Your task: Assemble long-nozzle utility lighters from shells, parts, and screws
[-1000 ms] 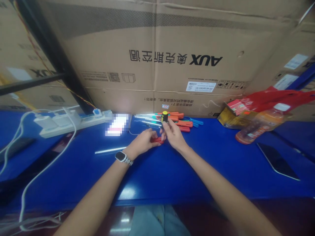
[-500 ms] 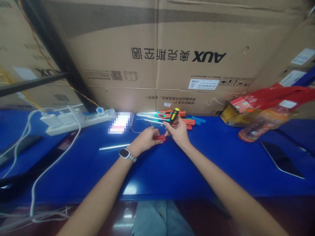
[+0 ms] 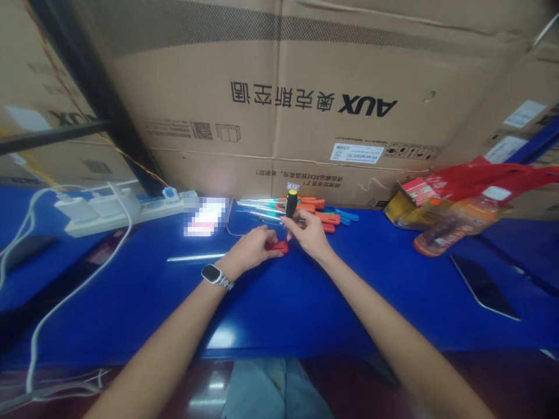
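Soft, rather dim light, seemingly from overhead, covers the scene and leaves a white glare patch near the front edge of the glossy blue worktop (image 3: 371,282). Paler streaks shine on the dark floor (image 3: 216,384). The rectangular screen (image 3: 207,217) is the brightest spot, blown out and pixelated; the cardboard box (image 3: 262,64) behind it carries a faint pinkish glow. A thin highlight runs along the metal rod (image 3: 195,258). Corners darken, edges stretch and smear, and detail on the red piece (image 3: 279,248) is too soft to read.

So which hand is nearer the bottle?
Right. The right hand, holding the black-and-yellow tool, is left of the bottle; the left hand, holding the red piece, is farther left.
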The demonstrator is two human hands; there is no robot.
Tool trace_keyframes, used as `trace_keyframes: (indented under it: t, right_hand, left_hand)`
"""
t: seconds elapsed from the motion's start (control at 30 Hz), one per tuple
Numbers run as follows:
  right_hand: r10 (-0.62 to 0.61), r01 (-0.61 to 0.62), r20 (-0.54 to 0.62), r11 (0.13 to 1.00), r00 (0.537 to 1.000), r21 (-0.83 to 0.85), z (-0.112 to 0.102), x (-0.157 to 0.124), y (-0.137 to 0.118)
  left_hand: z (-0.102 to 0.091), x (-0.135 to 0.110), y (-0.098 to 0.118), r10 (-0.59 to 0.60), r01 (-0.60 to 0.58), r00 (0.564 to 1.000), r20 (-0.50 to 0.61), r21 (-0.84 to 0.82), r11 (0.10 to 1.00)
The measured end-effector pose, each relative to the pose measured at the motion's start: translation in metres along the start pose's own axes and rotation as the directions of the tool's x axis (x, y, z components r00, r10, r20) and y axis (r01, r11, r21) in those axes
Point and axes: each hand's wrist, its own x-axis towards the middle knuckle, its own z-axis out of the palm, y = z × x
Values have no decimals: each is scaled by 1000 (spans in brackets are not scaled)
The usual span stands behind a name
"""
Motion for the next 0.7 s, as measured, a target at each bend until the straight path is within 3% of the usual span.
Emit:
trace_keyframes:
  t: [0.3,0.4,0.6,0.7]
  right_hand:
    - [36,-47,-217,998,975,-43,13,-4,2]
    - [73,-74,-161,997,984,0,11,-8,4]
    - [57,-61,84,997,995,42,4,-7,2]
    - [40,-43,92,999,995,30,2,-4,1]
  left_hand:
    - [0,0,3,8,-7,1000,-23,4,1000]
    - [1,-1,1,20,-20,1000,-20,14,1000]
    - [1,-1,1,18,-18,1000,-14,23,1000]
    - [2,-2,1,13,-13,1000,-17,22,1000]
